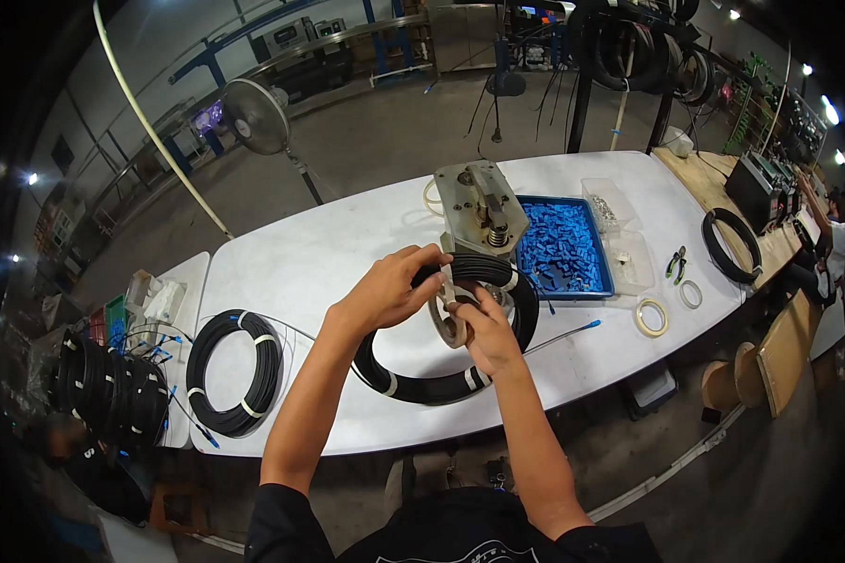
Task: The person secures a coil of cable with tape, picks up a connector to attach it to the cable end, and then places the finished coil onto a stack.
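In front of me a coil of black cable [424, 388] lies on the white table, with white tape bands around it in several places. My left hand [392, 286] is closed at the coil's upper left, its fingertips pinching a pale tape strip [447, 280] against the cable. Just below, my right hand [488, 336] grips a roll of tape [449, 325], which hangs inside the ring of the coil. A blue-tipped cable end [591, 325] sticks out to the right. Part of the strip is hidden behind my fingers.
Behind the coil stands a metal press-like device [479, 202]. Beside it are a blue tray [613, 281] of small blue parts and clear boxes [620, 202]. Tape rolls [652, 319] and pliers [676, 265] lie right. Another cable coil [197, 371] lies left; a person [103, 479] sits lower left.
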`<state>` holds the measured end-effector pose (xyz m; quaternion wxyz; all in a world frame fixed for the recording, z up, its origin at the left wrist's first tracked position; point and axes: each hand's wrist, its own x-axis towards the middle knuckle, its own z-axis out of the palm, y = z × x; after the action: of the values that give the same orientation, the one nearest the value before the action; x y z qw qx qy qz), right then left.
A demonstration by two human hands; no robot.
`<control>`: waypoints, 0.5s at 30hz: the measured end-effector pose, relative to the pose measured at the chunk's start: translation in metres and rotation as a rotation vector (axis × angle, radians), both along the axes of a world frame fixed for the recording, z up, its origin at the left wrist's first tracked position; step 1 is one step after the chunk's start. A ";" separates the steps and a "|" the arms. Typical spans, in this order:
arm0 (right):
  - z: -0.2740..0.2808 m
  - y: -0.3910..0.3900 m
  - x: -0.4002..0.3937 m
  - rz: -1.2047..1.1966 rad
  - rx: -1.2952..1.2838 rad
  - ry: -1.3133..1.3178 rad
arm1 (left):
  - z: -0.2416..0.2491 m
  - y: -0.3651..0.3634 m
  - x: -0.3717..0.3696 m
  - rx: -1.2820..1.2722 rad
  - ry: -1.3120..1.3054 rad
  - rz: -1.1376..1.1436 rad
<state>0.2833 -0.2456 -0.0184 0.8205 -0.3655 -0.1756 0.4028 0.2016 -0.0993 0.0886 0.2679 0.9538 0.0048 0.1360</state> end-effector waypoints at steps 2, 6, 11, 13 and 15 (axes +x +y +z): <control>0.006 -0.006 0.004 0.050 -0.043 0.001 | -0.004 -0.003 -0.001 -0.075 -0.067 0.022; 0.010 -0.005 0.004 0.173 -0.073 0.109 | -0.004 -0.003 0.000 -0.120 0.145 0.145; 0.000 0.008 -0.011 -0.155 -0.157 -0.167 | -0.019 -0.001 0.005 0.113 -0.023 0.155; -0.005 0.010 -0.011 -0.160 -0.131 -0.133 | -0.015 -0.007 0.004 0.101 -0.007 0.171; -0.007 0.010 -0.012 -0.173 -0.103 -0.090 | -0.011 -0.012 0.004 0.092 0.017 0.179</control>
<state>0.2711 -0.2355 -0.0258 0.8236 -0.4390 -0.1592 0.3220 0.2057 -0.1112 0.0772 0.2104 0.9620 0.0862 0.1514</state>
